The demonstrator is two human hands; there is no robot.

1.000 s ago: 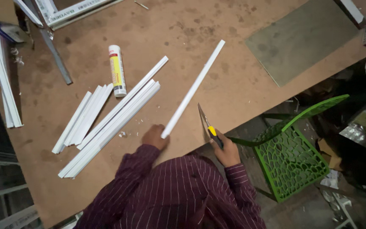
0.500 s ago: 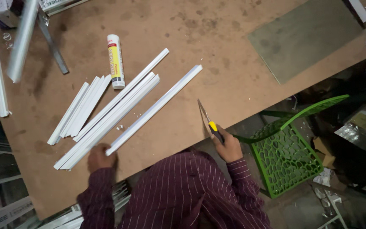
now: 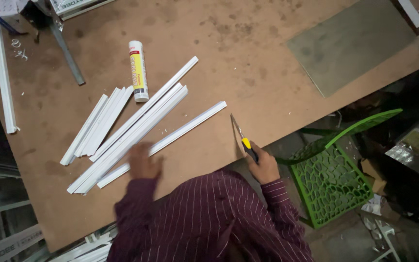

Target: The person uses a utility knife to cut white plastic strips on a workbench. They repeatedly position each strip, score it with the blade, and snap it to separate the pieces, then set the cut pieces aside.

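A: Brown board bench (image 3: 248,53), dusty, is carrying a fan of white plastic strips (image 3: 122,131), a sealant tube (image 3: 138,71) lying beside them, and a grey panel (image 3: 350,41) at the far right.

B: Hands?

A: Left hand (image 3: 144,161) is blurred, sitting over the near end of the loose strip (image 3: 170,138); can't tell whether its grip is closed on it. Right hand (image 3: 263,165) is clamping a yellow-handled utility knife (image 3: 241,137) at the bench edge, blade out and pointing away, just beside that strip's far end.

B: Risks?

A: My read: the exposed blade is resting near the edge, so a slip could nick the strip or the other hand. Green chair (image 3: 333,177) is crowding the right elbow.
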